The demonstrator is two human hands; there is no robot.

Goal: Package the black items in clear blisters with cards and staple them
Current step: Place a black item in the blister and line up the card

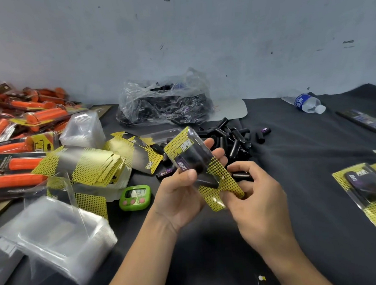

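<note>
Held above the middle of the dark tabletop (pixel 293 149): one clear blister (pixel 198 161) backed by a yellow dotted card (pixel 223 184), with black items showing through the plastic (two, as far as can be told, one with a purple label). Tilted, top end up and to the left.

Gripped by the left hand (pixel 181 193), thumb pressed on the front of the plastic, fingers (pixel 214 148) curled behind. Pinched at the lower card end by the right hand (pixel 255 195), fingertips closed on the yellow edge.

Just behind, toward the far side: a loose heap of black items (pixel 233 137), too many to count. Farther back, one crumpled plastic bag (pixel 164 102) holding more.

At the right edge: one finished pack (pixel 370 195) lying flat. Far right: one water bottle (pixel 308 103) on its side.

To the left: a stack of yellow cards (pixel 96 165), two stacks of empty blisters (pixel 63 236), one green timer (pixel 135 197), and a pile of orange-handled packs (pixel 20 121) at the far left.
</note>
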